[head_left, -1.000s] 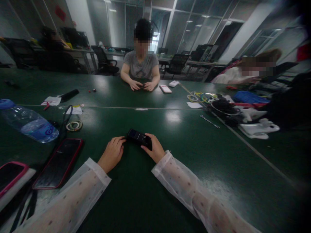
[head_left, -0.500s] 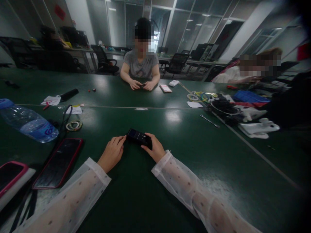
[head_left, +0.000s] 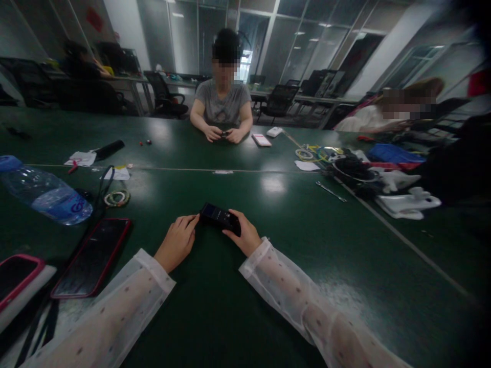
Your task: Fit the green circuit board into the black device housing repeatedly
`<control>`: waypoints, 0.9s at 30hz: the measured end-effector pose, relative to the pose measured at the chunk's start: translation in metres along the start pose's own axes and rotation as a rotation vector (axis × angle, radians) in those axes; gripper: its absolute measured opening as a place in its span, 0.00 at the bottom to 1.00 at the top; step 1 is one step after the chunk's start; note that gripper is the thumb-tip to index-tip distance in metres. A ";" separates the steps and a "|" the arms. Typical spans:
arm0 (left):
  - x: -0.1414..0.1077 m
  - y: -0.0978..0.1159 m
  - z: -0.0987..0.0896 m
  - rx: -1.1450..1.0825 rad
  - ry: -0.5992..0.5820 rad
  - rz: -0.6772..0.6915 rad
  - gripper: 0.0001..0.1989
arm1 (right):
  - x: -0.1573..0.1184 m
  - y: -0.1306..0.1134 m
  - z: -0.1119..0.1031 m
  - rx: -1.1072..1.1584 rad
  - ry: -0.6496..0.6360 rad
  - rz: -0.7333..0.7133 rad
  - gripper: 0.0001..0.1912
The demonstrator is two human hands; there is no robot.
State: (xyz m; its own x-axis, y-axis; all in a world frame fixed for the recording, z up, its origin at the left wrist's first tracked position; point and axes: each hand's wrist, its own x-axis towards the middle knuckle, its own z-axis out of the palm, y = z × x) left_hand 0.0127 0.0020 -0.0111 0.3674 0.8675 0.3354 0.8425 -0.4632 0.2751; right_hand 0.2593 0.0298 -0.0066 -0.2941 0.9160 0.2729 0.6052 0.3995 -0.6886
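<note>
A small black device (head_left: pixel 218 215) with a dark screen and small light marks lies at the middle of the green table (head_left: pixel 230 301). My right hand (head_left: pixel 244 232) grips its right end between thumb and fingers. At its left end, the fingertips of my left hand (head_left: pixel 177 241) touch the corner; those fingers are bent and held together. Both wrists rest low near the table, in sheer white dotted sleeves. Left of my left hand lies a phone with a red edge (head_left: pixel 94 258).
A clear bottle (head_left: pixel 48 191) lies on its side at the left, near a pink-edged phone (head_left: pixel 19 276) and a coiled bracelet (head_left: pixel 117 198). Across the table sits a person in grey (head_left: pixel 222 105). A wrench (head_left: pixel 331 191), cables (head_left: pixel 316 152) and white parts (head_left: pixel 408 203) are at the right.
</note>
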 end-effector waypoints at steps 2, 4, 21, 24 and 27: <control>0.000 0.001 0.000 0.006 0.010 0.006 0.23 | 0.000 -0.001 0.000 0.004 0.012 -0.022 0.32; 0.000 0.001 0.000 0.020 0.011 0.005 0.23 | 0.000 -0.001 0.000 0.010 0.023 -0.030 0.31; -0.001 0.000 -0.001 0.010 -0.015 0.019 0.21 | -0.001 -0.004 -0.002 0.096 0.172 -0.015 0.28; -0.001 0.000 -0.002 -0.009 -0.012 0.032 0.21 | -0.002 -0.007 -0.004 0.106 0.317 -0.050 0.28; -0.001 0.000 -0.004 -0.005 -0.023 0.030 0.21 | -0.002 -0.006 -0.006 0.101 0.461 -0.028 0.27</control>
State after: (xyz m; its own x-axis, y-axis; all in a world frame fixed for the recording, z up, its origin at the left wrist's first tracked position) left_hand 0.0110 0.0002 -0.0074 0.4012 0.8574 0.3224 0.8291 -0.4896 0.2700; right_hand 0.2604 0.0262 0.0008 0.0635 0.8353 0.5461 0.5199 0.4394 -0.7326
